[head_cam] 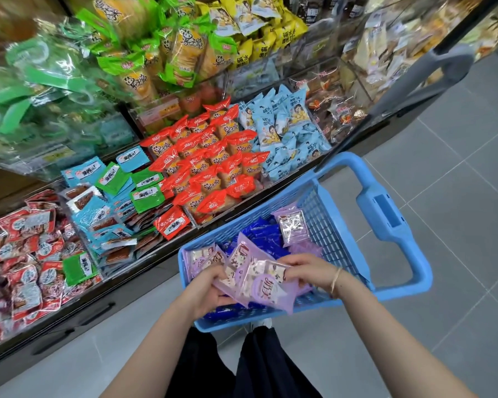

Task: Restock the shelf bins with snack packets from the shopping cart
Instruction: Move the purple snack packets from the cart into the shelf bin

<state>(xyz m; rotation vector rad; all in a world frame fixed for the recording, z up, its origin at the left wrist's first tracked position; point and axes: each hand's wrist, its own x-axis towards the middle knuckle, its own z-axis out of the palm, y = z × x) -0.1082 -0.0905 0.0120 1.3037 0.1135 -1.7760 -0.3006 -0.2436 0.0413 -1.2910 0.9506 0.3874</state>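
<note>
A blue plastic shopping cart (408,285) stands in front of me, holding purple snack packets (293,226) and dark blue packets (266,237). Both hands are inside it near its front edge. My left hand (206,293) grips the left side of a bunch of purple packets (256,278), and my right hand (308,272) pinches the same bunch from the right. The shelf bins (213,170) lie to the left and beyond the cart.
The bins hold red packets (26,248), blue and green sachets (112,196), orange-red packets, and light blue packets (285,124). Green and yellow bags fill the upper shelf (167,53). Grey tiled floor (457,196) extends right of the cart.
</note>
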